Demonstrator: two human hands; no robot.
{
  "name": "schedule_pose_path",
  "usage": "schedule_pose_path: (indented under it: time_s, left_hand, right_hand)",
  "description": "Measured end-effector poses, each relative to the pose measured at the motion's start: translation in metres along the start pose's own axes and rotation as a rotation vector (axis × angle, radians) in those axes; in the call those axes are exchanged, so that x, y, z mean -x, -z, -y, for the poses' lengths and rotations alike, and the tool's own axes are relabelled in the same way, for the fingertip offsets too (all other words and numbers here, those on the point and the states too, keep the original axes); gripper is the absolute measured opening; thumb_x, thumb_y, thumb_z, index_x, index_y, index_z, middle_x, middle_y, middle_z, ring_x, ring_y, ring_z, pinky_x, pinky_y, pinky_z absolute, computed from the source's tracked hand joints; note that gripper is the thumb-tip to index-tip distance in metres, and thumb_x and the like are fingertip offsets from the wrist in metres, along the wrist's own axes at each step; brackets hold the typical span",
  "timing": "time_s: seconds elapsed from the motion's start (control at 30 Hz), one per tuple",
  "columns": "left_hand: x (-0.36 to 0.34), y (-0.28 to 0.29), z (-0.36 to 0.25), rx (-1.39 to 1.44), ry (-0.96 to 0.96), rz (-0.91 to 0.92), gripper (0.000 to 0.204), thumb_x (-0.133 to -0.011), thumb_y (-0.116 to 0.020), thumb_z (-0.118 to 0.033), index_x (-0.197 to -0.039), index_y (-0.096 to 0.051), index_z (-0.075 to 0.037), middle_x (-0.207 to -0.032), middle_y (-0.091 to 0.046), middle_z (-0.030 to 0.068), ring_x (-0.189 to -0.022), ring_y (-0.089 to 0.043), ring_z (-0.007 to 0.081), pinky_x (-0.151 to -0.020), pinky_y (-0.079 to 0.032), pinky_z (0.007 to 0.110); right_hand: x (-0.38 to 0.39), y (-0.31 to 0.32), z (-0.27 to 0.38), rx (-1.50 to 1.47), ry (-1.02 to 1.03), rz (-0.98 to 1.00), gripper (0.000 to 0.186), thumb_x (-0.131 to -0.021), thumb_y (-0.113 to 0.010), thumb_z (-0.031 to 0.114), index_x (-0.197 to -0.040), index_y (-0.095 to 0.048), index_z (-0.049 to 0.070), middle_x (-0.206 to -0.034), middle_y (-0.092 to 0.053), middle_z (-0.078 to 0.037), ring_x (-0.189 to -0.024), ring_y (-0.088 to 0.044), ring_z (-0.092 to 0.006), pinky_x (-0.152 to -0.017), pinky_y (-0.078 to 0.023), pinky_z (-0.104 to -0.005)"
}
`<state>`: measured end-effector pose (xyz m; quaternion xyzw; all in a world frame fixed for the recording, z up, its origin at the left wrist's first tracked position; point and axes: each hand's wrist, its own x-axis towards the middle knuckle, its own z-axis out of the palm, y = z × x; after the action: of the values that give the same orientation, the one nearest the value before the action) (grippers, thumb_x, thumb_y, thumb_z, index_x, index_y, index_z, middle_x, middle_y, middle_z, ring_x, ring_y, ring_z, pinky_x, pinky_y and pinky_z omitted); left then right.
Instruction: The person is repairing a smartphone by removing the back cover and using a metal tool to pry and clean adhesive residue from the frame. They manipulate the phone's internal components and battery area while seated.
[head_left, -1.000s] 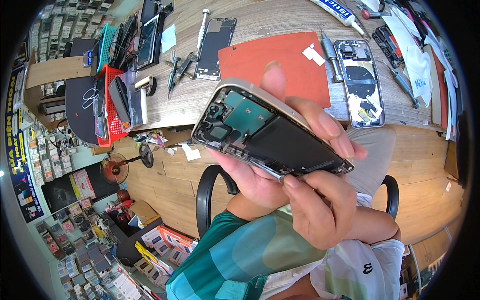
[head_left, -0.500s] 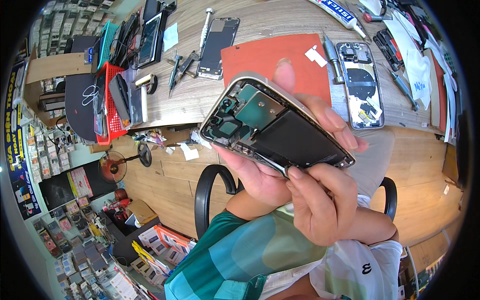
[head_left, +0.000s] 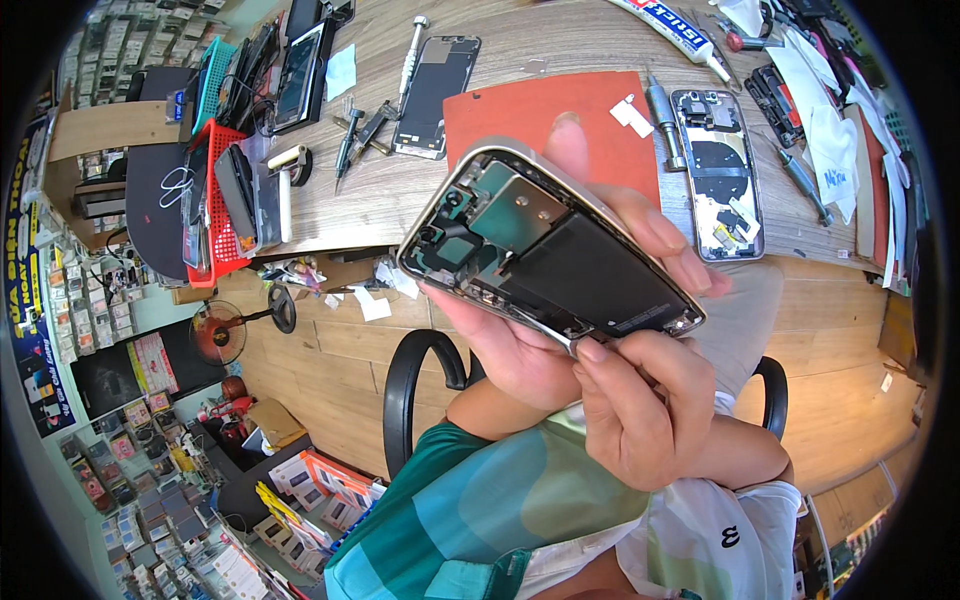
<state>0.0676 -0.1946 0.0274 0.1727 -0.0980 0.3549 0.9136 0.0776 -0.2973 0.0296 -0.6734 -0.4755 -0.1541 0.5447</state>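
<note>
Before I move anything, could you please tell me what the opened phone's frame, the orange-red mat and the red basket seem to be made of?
Phone frame: probably metal, smooth and pale, judging by its soft sheen.
Orange-red mat: perhaps rubber or leatherlike sheeting, matte, showing little shine.
Red basket: most likely moulded plastic, evenly coloured, with regular holes through its wall.

The left hand holds an opened phone at a tilt, its inside showing, while the right hand has thumb and forefinger together at its near edge. Beyond, on the worktop, a slim grey tool lies between an orange-red mat and a phone frame.
</note>
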Motion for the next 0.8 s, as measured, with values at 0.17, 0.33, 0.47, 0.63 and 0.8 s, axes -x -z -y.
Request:
schedule_pose_path:
  time_s: [0.17,0.33,0.47,0.63,0.8]
  left_hand:
    - [-0.003,0.004,-0.004,-0.014,-0.028,-0.032,0.121,-0.084,-0.019,-0.104,-0.174,-0.015,-0.023,-0.126,-0.063,0.0209,-0.107,-0.071,0.0386,-0.095,-0.059,0.063]
    - [-0.002,0.002,-0.004,-0.012,-0.041,-0.064,0.122,-0.084,-0.021,-0.103,-0.174,-0.014,-0.020,-0.126,-0.063,0.0202,-0.110,-0.071,0.0400,-0.096,-0.060,0.063]
    - [-0.004,0.007,-0.001,-0.042,-0.077,-0.030,0.122,-0.085,-0.023,-0.103,-0.174,-0.015,-0.019,-0.128,-0.063,0.0189,-0.110,-0.072,0.0400,-0.095,-0.061,0.062]
    - [-0.003,0.012,-0.005,-0.080,-0.039,-0.007,0.119,-0.087,-0.024,-0.101,-0.174,-0.015,-0.021,-0.133,-0.061,0.0161,-0.116,-0.069,0.0362,-0.101,-0.057,0.063]
    - [0.001,0.010,-0.006,-0.050,-0.006,-0.039,0.117,-0.087,-0.022,-0.101,-0.174,-0.015,-0.023,-0.135,-0.059,0.0147,-0.120,-0.066,0.0336,-0.106,-0.054,0.064]
  right_hand:
    - [0.003,0.002,-0.004,0.054,-0.009,-0.043,0.029,-0.082,-0.079,-0.003,-0.110,-0.081,0.005,-0.098,-0.067,-0.008,-0.064,-0.052,-0.0155,-0.048,-0.039,-0.0277]
    - [0.000,0.005,-0.005,0.103,-0.004,-0.022,0.027,-0.084,-0.078,-0.003,-0.111,-0.080,0.003,-0.098,-0.066,-0.009,-0.063,-0.052,-0.0154,-0.048,-0.038,-0.0271]
    - [-0.003,0.011,-0.005,0.119,0.029,0.025,0.029,-0.084,-0.076,-0.004,-0.112,-0.080,0.002,-0.098,-0.066,-0.010,-0.063,-0.052,-0.0153,-0.048,-0.039,-0.0269]
    - [-0.003,0.016,-0.005,0.116,0.013,0.071,0.034,-0.083,-0.074,-0.005,-0.116,-0.080,0.002,-0.099,-0.066,-0.010,-0.065,-0.053,-0.0158,-0.050,-0.040,-0.0275]
    - [-0.002,0.014,-0.007,0.114,0.011,0.071,0.036,-0.083,-0.074,-0.005,-0.118,-0.079,0.003,-0.101,-0.066,-0.010,-0.065,-0.054,-0.0165,-0.051,-0.042,-0.0285]
